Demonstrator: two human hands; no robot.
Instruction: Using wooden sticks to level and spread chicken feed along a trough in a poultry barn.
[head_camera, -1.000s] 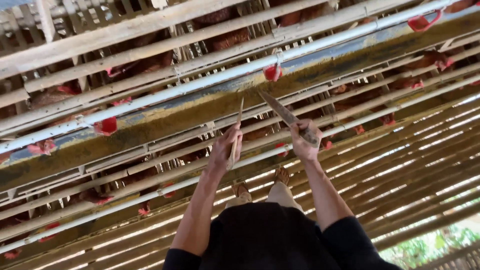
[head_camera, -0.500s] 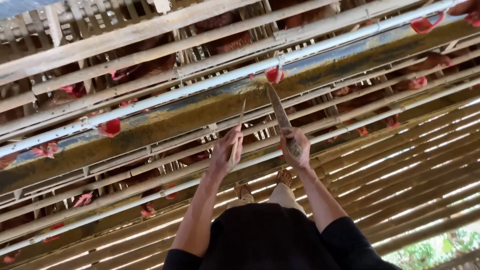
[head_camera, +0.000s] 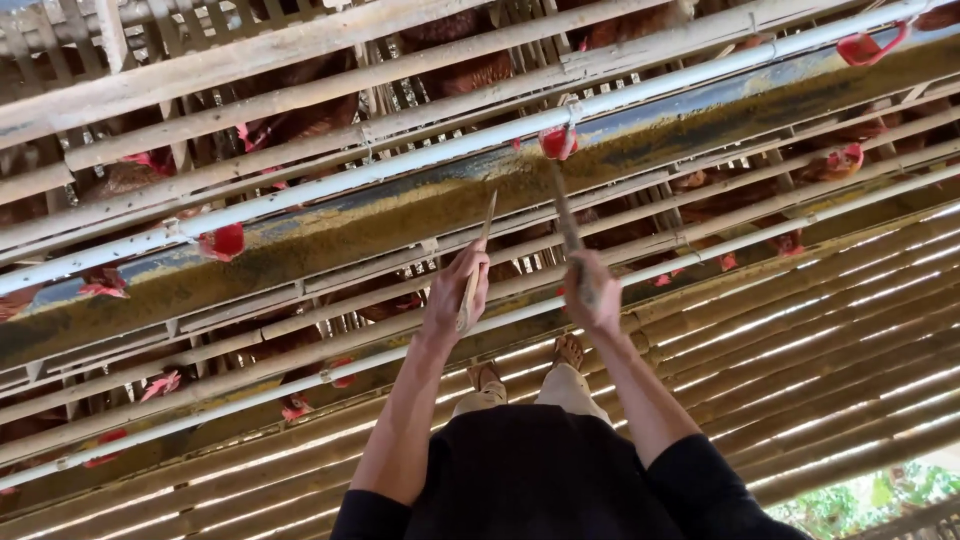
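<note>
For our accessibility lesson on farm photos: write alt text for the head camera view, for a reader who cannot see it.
Seen from above, a person's left hand holds a thin wooden stick and the right hand a longer stick, both over a long feed trough of yellow-brown feed. Brown hens crowd slatted cages behind it, above a bamboo-slat floor.

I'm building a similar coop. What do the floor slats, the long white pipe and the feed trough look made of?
Floor slats: probably split bamboo, tan, rounded, unpainted. White pipe: likely plastic, smooth and uniform. Feed trough: perhaps plastic or painted metal, dull blue under feed dust; I can't tell which.
</note>
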